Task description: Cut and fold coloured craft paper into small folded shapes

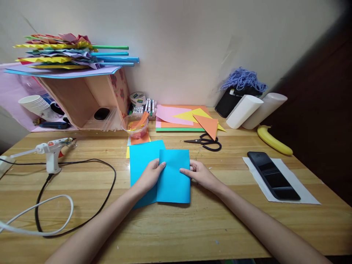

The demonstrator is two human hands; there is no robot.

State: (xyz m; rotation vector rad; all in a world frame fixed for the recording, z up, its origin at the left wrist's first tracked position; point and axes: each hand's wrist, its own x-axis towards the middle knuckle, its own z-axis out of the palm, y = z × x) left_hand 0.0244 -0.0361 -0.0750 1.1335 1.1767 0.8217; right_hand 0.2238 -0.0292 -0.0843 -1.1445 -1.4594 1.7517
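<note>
Both my hands hold a folded piece of bright blue paper (174, 183) upright over the middle of the table. My left hand (150, 176) pinches its left edge, thumb on the front face. At the right edge my right hand (202, 174) grips it, thumb in front and fingers behind. Behind and to the left is a larger blue sheet (145, 152), partly covered by my left hand and the folded piece. Whether the two blue parts are joined cannot be seen. Black-handled scissors (211, 143) lie just beyond my right hand.
A white glue gun (52, 157) stands at left with its black cable (114, 179) looping nearby. Behind are a clear bowl (134, 126) of paper scraps and stacked coloured paper (176, 113). A phone (272, 176) and a banana (275, 140) lie at right.
</note>
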